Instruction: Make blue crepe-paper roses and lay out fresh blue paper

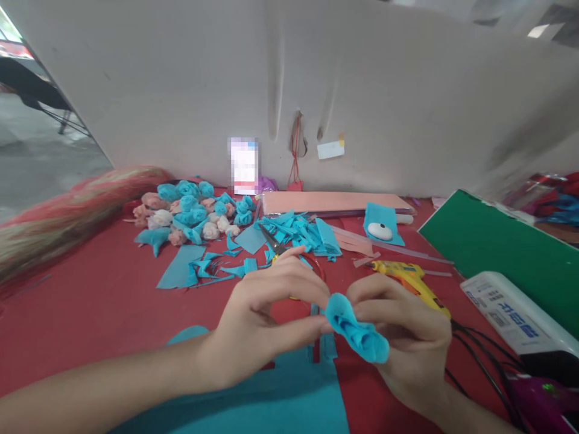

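A blue crepe-paper flower (359, 337) with folded, layered petals is held up in front of me. My right hand (407, 328) grips it from behind and the right, its lower part hidden by the fingers. At the flower's left edge, the thumb and forefinger of my left hand (271, 319) pinch a petal. A large blue paper sheet (280, 398) lies on the table below my hands. Scissors (272, 240), partly covered by my left hand, rest by blue paper scraps (294, 232). Just beyond my right hand is a yellow glue gun (409, 278).
Finished blue, pink and white paper roses (192, 211) are heaped at back left. Pink paper (335, 202) lies along the wall, with clear glue sticks (389, 244) before it. A green board (502, 253), a white power strip (502, 313) and black cables (486, 349) occupy the right.
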A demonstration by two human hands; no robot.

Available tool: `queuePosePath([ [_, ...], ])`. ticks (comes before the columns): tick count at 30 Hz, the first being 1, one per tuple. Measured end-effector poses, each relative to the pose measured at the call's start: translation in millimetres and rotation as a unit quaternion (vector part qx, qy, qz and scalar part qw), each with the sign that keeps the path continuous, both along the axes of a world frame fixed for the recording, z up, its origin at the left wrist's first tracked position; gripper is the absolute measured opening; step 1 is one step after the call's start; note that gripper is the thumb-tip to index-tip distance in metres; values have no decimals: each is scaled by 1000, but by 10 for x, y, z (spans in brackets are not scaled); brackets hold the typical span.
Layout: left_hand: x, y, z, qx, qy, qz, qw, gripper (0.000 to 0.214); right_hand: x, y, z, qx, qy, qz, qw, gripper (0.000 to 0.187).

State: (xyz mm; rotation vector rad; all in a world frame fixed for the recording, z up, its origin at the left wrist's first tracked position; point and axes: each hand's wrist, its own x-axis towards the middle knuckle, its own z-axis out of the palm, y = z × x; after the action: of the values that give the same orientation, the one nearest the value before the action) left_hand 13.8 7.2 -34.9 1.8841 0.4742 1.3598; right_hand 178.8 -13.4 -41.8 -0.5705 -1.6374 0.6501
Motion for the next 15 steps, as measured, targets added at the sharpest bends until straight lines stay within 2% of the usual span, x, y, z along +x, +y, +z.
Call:
queuePosePath([
  [11,-16,-5,-11,20,9,20,1000,5,-6,-11,-8,9,-16,-25,1000,32],
  [15,-20,-5,25,48,16,29,998,6,-2,-19,-14,7,-16,-24,1000,31],
])
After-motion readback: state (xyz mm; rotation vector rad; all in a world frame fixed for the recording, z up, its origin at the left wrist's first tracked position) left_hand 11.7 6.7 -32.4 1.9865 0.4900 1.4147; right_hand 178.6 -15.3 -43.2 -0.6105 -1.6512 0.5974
